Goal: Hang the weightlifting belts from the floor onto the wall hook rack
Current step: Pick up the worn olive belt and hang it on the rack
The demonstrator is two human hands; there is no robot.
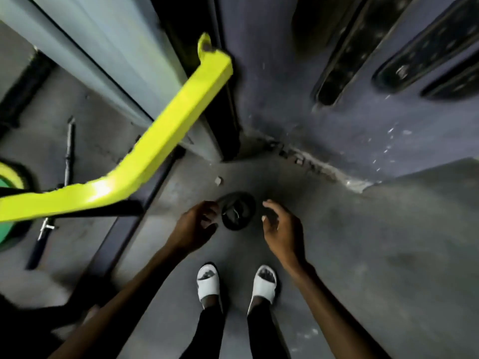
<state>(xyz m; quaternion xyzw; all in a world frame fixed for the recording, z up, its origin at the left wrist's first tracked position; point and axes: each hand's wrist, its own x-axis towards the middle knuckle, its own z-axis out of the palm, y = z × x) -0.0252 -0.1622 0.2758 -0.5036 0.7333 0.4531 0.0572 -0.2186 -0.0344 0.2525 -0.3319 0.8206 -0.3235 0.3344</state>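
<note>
One coiled belt (238,215): black, rolled up on the floor (363,242), between our two hands.
Left hand (197,224): fingers curled at the coil's left rim; we cannot tell whether it grips.
Right hand (280,226): loosely curled just beside the right rim, holding nothing we can see.
Handling: we judge it stiff, fairly light and springy, likely to unroll when lifted.
Hold: clasp the roll from both sides, or take one end.
Hung belts (337,60): on the wall above; hooks out of view.
</note>
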